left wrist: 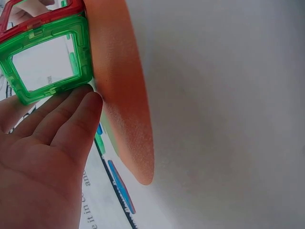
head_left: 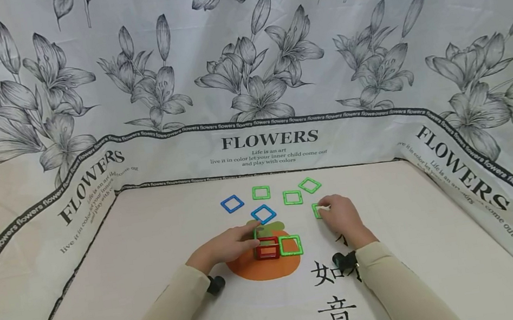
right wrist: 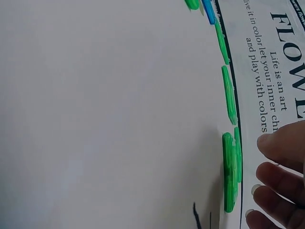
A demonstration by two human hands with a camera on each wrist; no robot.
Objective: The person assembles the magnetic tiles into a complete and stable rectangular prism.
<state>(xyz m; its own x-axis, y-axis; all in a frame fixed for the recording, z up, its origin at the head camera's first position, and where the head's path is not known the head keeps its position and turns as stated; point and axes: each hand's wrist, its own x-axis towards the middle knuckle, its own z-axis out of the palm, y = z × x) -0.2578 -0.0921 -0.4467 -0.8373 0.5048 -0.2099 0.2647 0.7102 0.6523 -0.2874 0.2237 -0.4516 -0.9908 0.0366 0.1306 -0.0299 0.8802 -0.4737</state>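
My left hand (head_left: 231,244) has its fingers straight against the left side of a small build of magnetic frame tiles. Its fingertips meet an upright green tile (left wrist: 86,57), joined to a red tile (left wrist: 43,19). In the head view the build shows a red part (head_left: 268,255) with a green square tile (head_left: 291,254) at its right. My right hand (head_left: 343,216) hovers by a green tile (head_left: 315,211) on the table. In the right wrist view its loosely bent fingers (right wrist: 281,143) stand just above that tile (right wrist: 229,176), with a gap between.
Beyond the build lie two blue tiles (head_left: 232,204) and several green tiles (head_left: 261,192). An orange fruit print (head_left: 243,274) lies under the build, and black characters (head_left: 340,318) are printed nearby. Floral cloth walls (head_left: 270,150) border the table at the back and sides.
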